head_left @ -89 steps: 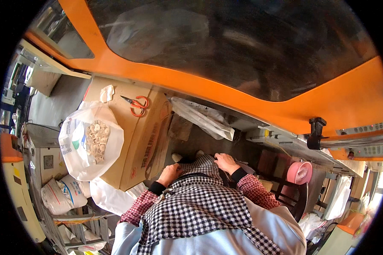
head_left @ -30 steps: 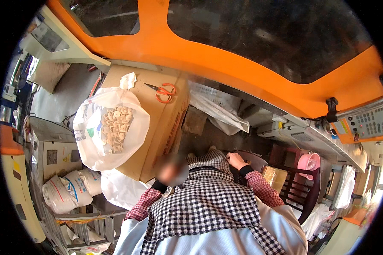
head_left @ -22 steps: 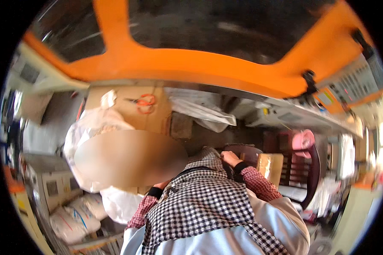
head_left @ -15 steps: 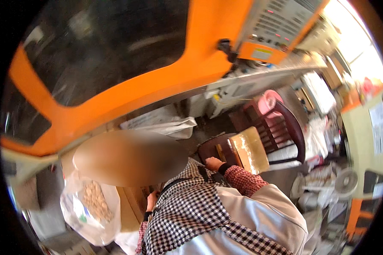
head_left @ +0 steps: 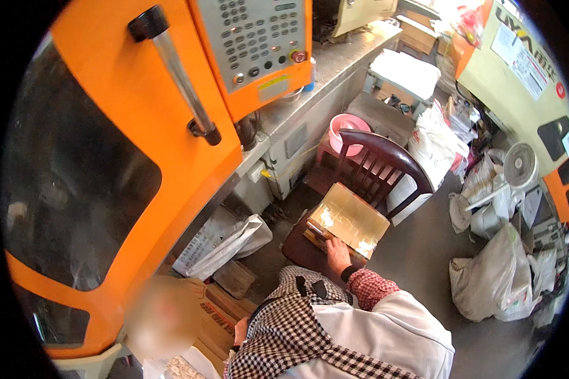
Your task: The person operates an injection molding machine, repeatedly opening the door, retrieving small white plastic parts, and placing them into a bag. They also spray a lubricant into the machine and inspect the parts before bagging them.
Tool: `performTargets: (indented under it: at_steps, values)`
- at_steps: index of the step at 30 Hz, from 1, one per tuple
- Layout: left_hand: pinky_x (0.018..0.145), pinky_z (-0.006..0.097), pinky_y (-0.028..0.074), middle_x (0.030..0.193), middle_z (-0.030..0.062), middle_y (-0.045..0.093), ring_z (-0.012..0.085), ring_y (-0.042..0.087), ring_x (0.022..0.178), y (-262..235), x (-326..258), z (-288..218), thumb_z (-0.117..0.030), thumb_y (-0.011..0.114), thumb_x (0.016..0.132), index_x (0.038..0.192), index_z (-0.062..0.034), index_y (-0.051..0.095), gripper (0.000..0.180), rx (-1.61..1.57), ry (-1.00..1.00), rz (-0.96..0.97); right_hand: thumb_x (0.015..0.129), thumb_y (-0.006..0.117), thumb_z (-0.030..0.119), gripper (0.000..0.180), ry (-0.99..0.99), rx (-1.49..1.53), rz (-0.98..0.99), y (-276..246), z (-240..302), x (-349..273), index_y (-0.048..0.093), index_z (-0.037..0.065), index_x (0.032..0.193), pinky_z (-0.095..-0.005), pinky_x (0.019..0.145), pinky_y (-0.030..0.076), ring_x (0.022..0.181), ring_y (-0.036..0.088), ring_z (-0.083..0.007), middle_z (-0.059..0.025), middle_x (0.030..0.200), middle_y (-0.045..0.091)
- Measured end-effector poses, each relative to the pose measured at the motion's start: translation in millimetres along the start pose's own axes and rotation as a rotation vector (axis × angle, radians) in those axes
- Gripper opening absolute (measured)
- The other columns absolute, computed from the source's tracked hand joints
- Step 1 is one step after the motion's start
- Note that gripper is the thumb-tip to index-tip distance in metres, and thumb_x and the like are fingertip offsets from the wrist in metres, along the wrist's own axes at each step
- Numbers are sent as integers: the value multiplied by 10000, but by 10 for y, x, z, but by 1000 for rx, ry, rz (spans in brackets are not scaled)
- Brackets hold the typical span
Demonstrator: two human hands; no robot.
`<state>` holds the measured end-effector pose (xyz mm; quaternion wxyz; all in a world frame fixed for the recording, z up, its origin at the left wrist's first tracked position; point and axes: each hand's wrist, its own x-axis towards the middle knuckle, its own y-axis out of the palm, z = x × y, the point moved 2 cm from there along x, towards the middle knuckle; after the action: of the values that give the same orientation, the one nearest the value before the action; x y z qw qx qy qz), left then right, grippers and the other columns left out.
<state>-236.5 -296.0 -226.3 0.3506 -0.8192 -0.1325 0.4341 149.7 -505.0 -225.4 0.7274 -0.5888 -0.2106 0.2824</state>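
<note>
A small cardboard box (head_left: 351, 215) with shiny tape on top lies on the seat of a dark wooden chair (head_left: 392, 155). My right hand (head_left: 338, 254) rests at the box's near edge, its fingers stretched against it. Low in the picture, my left hand (head_left: 240, 331) is beside my checked apron (head_left: 281, 322), mostly hidden by it. It is next to a larger brown carton (head_left: 218, 316), and its fingers do not show. Small tan pieces (head_left: 184, 367) lie in a clear bag at the lower edge. A blurred patch covers part of the carton.
An orange machine door (head_left: 196, 183) with a metal handle and a button panel (head_left: 256, 44) fills the left. White sacks (head_left: 487, 278) and a fan (head_left: 520, 165) stand at right. A pink basin (head_left: 349, 134) sits behind the chair. A white sack (head_left: 224, 243) lies below the machine.
The view has swung to the right, bringing the whole chair and the sacks into sight. My right hand has shifted from the seat beside the box onto the box's near edge.
</note>
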Motion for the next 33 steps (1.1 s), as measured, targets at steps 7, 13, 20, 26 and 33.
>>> performTargets:
  at_steps: [7,13,20,26,33]
  values:
    - [692,397,474,903,179,576,304,554,799,8,355,-45,-67,415,913,1073,6,524,207,92,123,58,790,497,69,630,231,-73,-21,-139,-559,-16,258,32,1373,-574,1007,260,1287,251,-410,-250,1373,273]
    - [678,418,453,831,169,549,303,539,747,-24,413,-275,-132,463,899,978,-17,543,161,37,106,112,837,443,141,579,262,-45,190,517,-883,4,268,91,1387,-598,931,343,1297,222,-433,-241,1409,219]
    - [686,419,454,838,166,553,301,540,755,37,575,-547,-140,461,900,979,-19,548,168,-16,11,188,817,431,160,610,323,-17,161,534,-855,-34,249,73,1393,-632,951,278,1304,203,-442,-261,1410,206]
    - [693,420,454,844,164,556,298,541,762,191,605,-742,-146,460,902,980,-20,553,175,-41,-24,231,835,431,183,606,316,29,225,356,-814,-27,239,70,1399,-633,962,256,1315,166,-444,-262,1425,170]
    - [701,421,454,850,161,559,296,542,771,230,658,-903,-154,458,903,981,-22,559,183,-42,-30,257,781,459,151,660,312,71,152,298,-847,-45,240,61,1397,-639,944,271,1304,184,-452,-270,1411,187]
